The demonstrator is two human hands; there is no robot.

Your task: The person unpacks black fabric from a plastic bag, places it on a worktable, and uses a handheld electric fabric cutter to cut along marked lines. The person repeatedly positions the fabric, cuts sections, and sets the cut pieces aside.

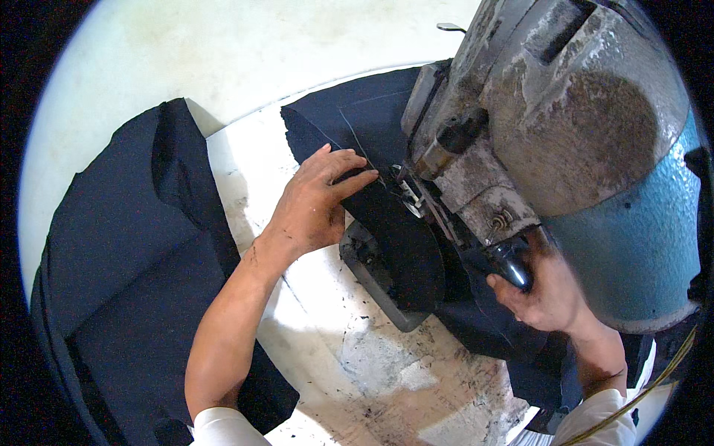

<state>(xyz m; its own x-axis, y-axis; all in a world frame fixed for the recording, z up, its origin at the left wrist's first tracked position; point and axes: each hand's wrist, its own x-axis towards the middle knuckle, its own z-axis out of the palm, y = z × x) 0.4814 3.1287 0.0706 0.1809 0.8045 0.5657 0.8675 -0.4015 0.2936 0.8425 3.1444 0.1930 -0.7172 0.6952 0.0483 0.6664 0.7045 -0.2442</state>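
A worn fabric cutting machine (587,97), grey metal and teal, stands over dark navy fabric (364,104) on the right. My right hand (550,286) is wrapped round its black rounded handle (512,267); some of those fingers are hidden behind it. My left hand (320,193) rests on the fabric left of the machine's metal foot (409,195), its fingers stretched and slightly apart, holding nothing. A pale thin line (351,130) runs over the fabric toward the foot. The machine's dark base plate (401,320) shows partly from under the cloth. I cannot make out the blade.
A large pile of dark fabric (134,275) lies along the left side. The pale tabletop (372,372) is stained and carries scraps of white sheet. Yellowish cords (669,364) cross the lower right, near my right sleeve. A small metal lever (450,27) juts out behind the machine.
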